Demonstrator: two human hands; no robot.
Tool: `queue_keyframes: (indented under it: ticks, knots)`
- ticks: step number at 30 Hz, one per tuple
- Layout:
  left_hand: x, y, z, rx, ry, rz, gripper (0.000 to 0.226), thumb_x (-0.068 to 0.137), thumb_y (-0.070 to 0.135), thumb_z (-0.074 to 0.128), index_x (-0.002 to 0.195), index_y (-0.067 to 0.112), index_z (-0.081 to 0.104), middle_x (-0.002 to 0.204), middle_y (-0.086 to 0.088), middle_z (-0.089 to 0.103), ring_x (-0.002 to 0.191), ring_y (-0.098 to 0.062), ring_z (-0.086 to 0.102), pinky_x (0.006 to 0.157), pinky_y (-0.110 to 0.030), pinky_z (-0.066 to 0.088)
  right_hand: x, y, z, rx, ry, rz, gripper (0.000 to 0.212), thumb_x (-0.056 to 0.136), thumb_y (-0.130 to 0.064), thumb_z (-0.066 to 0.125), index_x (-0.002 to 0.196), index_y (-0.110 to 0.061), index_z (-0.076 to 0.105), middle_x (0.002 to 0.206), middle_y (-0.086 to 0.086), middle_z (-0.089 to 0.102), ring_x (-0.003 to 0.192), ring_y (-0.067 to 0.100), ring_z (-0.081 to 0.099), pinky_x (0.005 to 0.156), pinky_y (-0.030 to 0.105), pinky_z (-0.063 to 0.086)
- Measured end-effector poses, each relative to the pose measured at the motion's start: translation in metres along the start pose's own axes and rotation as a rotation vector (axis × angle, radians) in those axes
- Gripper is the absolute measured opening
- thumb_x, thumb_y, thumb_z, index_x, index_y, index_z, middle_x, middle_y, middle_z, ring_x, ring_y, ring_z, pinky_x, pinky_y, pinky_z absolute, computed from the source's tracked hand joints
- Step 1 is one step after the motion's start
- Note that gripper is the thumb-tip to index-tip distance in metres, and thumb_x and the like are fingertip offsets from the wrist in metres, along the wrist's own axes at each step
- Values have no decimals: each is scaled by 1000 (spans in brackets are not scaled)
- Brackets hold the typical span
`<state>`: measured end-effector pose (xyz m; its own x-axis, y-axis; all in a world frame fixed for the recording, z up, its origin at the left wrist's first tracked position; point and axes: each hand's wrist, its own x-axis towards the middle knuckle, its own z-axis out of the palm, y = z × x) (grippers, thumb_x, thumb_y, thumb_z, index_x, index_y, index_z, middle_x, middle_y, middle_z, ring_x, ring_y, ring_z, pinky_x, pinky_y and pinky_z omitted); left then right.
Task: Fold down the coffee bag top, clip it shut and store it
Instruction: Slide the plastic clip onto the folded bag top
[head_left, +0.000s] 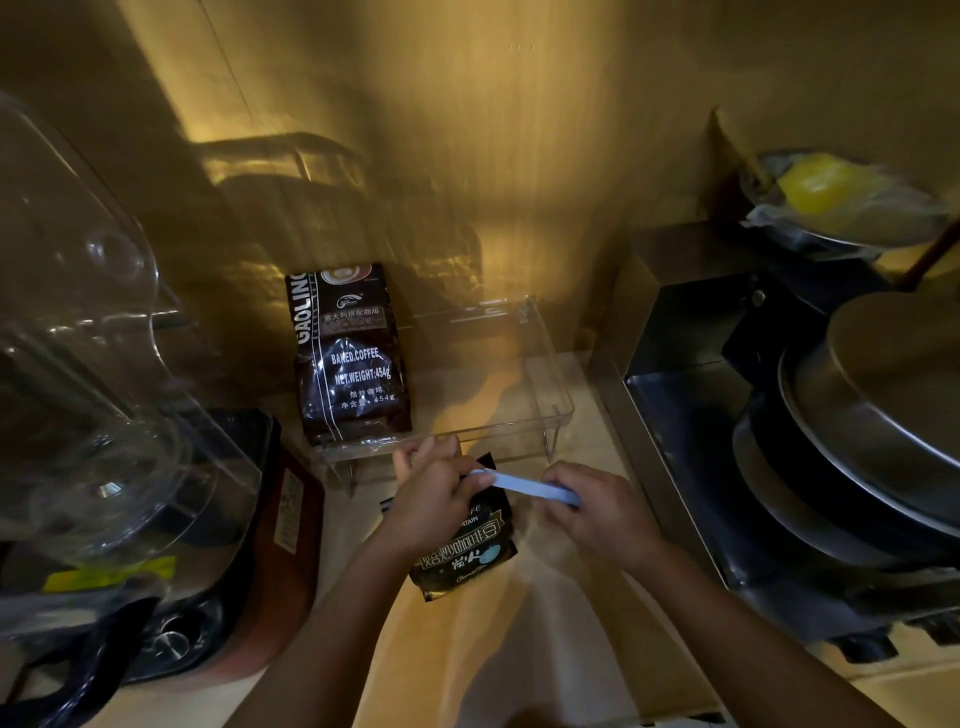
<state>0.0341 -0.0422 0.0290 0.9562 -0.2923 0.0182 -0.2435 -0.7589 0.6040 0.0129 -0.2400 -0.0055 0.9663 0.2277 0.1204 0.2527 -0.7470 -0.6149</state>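
A small black coffee bag (467, 556) with white lettering stands on the wooden counter, just in front of a clear tray. My left hand (434, 493) grips the bag's folded top and the left end of a long light-blue clip (524, 486). My right hand (597, 512) holds the clip's right end. The clip lies across the top of the bag; whether it is snapped closed cannot be told. Most of the bag's top edge is hidden by my left hand.
A clear plastic tray (545, 364) on short legs stands against the wall and holds a larger dark coffee bag (350, 358). A glass-topped appliance (104, 389) crowds the left. Stacked metal pans (872, 431) and a steel box (680, 291) fill the right.
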Motion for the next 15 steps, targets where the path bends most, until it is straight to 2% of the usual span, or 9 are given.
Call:
queue_keyframes:
  ticks: [3, 9, 10, 12, 15]
  knots:
    - [-2, -3, -1, -54, 6, -9, 24, 92, 27, 45, 89, 18, 67, 72, 14, 34, 73, -3, 14, 68, -23, 9, 2, 2, -1, -48, 35, -101, 14, 77, -16, 63, 90, -12, 64, 78, 7, 68, 66, 22, 61, 59, 23, 39]
    - [1, -6, 0, -103, -12, -31, 27, 93, 24, 43, 80, 17, 65, 71, 11, 37, 77, -2, 24, 70, -25, 12, -2, -1, -2, -29, 106, -229, 23, 74, -15, 64, 94, -4, 68, 75, 9, 72, 61, 19, 64, 56, 23, 46]
    - [2, -7, -1, -139, -24, -43, 27, 93, 24, 43, 79, 17, 66, 71, 11, 37, 80, 4, 26, 69, -25, 12, -2, -1, -2, 2, 113, -222, 23, 75, -15, 65, 94, -3, 68, 76, 10, 72, 62, 20, 65, 57, 24, 47]
    - [3, -9, -3, -217, -51, -73, 28, 93, 24, 44, 79, 17, 67, 72, 10, 38, 78, 29, 19, 65, -27, 12, -2, -3, -4, 64, 120, -201, 24, 75, -14, 64, 95, -1, 69, 79, 13, 72, 65, 20, 67, 62, 24, 48]
    - [5, -9, -5, -292, -67, -122, 29, 92, 23, 44, 79, 17, 69, 73, 9, 40, 75, 33, 18, 63, -30, 12, -2, -7, -8, 161, 129, -188, 23, 76, -14, 63, 95, -3, 69, 82, 8, 72, 72, 13, 64, 67, 19, 48]
